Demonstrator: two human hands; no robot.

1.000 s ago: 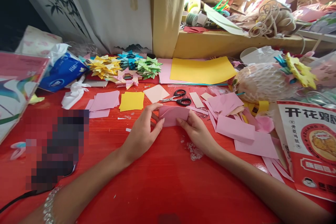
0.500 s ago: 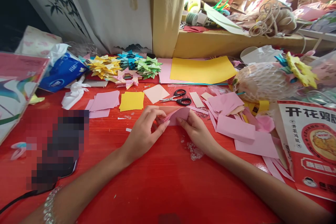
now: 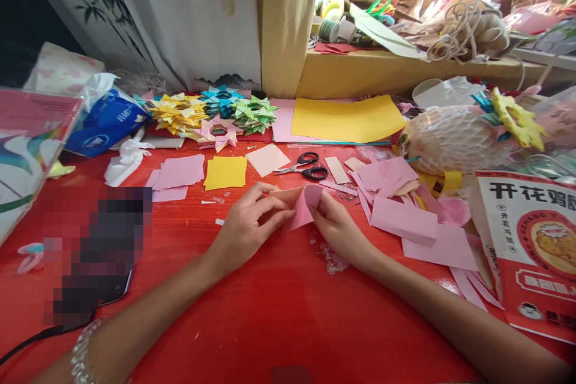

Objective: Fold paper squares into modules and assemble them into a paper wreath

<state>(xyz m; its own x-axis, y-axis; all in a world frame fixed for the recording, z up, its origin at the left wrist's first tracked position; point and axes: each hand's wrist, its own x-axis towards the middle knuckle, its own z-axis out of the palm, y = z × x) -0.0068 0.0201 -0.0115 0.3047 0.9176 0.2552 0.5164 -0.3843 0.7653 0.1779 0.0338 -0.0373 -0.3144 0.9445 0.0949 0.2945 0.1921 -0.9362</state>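
Note:
A small piece of pink paper (image 3: 306,207) is bent into a curve between my two hands, over the middle of the red table. My left hand (image 3: 252,216) pinches its left side, and some of the paper is hidden behind those fingers. At the right edge, my right hand (image 3: 335,219) holds the paper between thumb and fingers. Just beyond the hands lie black-handled scissors (image 3: 310,167), a pale pink square (image 3: 269,159) and a stack of yellow squares (image 3: 225,172). A stack of pink squares (image 3: 180,173) sits farther left.
Pink paper pieces (image 3: 404,220) are heaped on the right, beside a red and white food bag (image 3: 531,252). Folded paper stars (image 3: 180,115) and a yellow sheet (image 3: 346,120) line the back. A blue tissue pack (image 3: 105,123) stands at left, with a blurred-out dark object (image 3: 103,252) nearer me.
The pink paper has turned and now bends into a tighter curve, its lower edge dipping toward me. Both hands have shifted only slightly and keep hold of it.

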